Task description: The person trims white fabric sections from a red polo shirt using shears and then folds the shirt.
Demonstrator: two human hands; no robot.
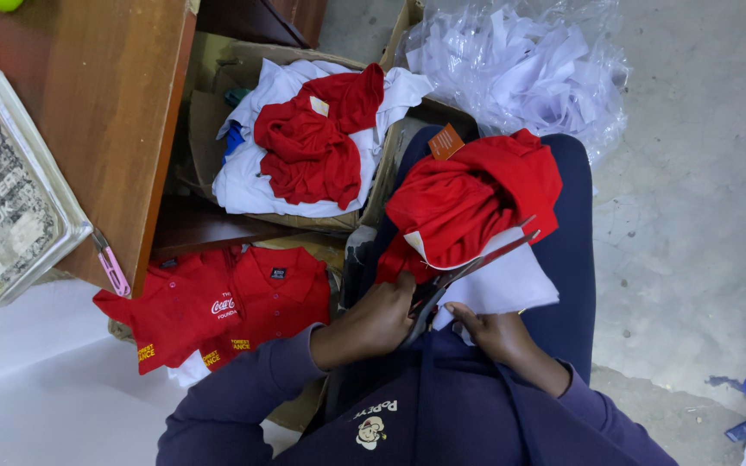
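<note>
Two hands meet over the person's lap, and between them runs a pair of scissors (pixel 468 269) with reddish blades angled up and away. The left hand (pixel 383 315) is closed around the scissor handles; the right hand (pixel 498 332) lies just beside it, its fingers curled onto the edge of a white cloth (pixel 507 285), though how firmly it grips cannot be told. Just beyond both hands, a bunched red garment (pixel 477 198) with an orange tag (pixel 445 141) sits on the knees, which are clad in dark blue, and it overlaps the white cloth. Farther out beyond the left hand stands an open cardboard box (pixel 205 121) heaped with red and white clothes. Out to the left of that hand, two red polo shirts (pixel 226 302) lie flat and low down. Past them rises a brown wooden tabletop (pixel 97 103) carrying a thick book in a clear cover (pixel 6 190), with a small pink clipper (pixel 114 269) at its edge. Well beyond the right hand, a clear plastic bag of white scraps (pixel 520 65) rests on a bare, grey concrete floor (pixel 701 216), stained and cracked in places.
</note>
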